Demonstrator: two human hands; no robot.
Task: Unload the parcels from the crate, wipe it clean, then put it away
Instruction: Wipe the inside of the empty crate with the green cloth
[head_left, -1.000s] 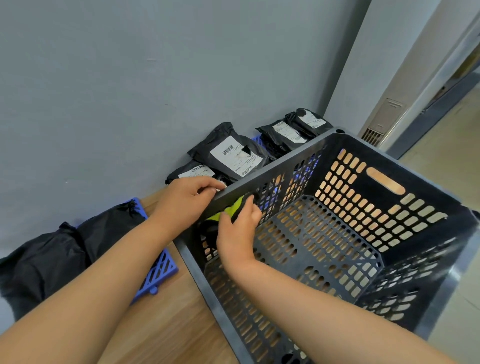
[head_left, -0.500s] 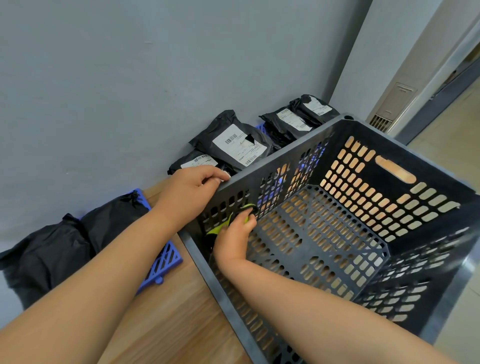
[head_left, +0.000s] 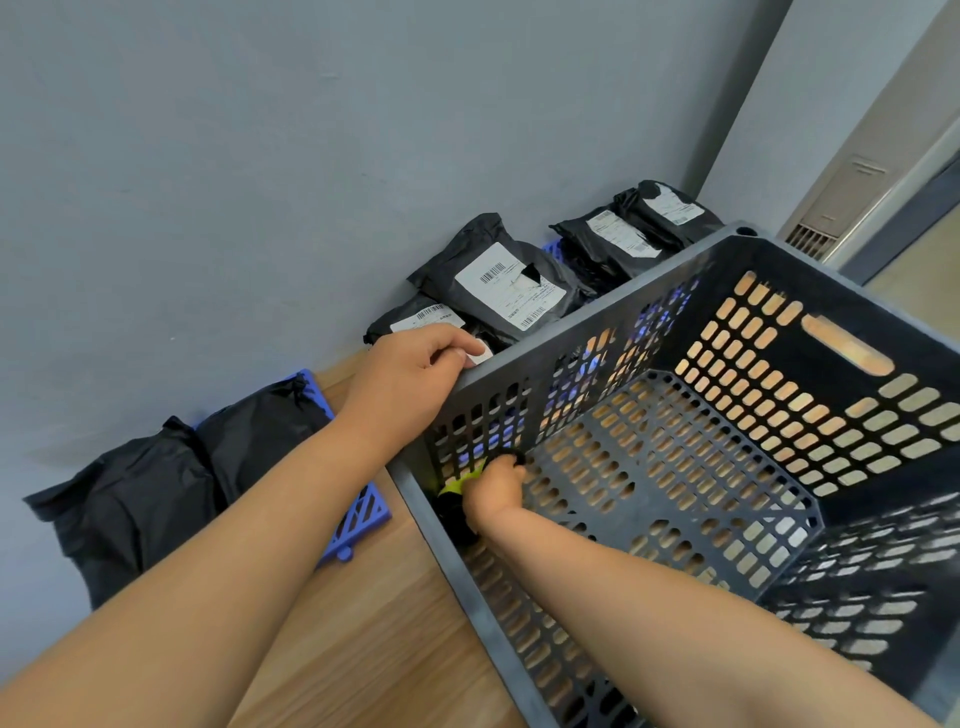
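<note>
Under right hand (head_left: 493, 492): yellow-green cloth (head_left: 460, 483) clutched; dark slotted plastic crate (head_left: 597, 318) rim gripped by left hand (head_left: 410, 375); corner to be wiped firmly.

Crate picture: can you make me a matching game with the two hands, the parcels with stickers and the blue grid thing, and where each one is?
Things:
1. left hand
2. right hand
3. labelled parcels
4. blue grid

Places:
A. inside the crate, holding a yellow-and-black cloth
B. gripping the crate's rim
C. lying under black bags
D. lying along the wall, behind the crate

Pairs: 1-B, 2-A, 3-D, 4-C.
</note>
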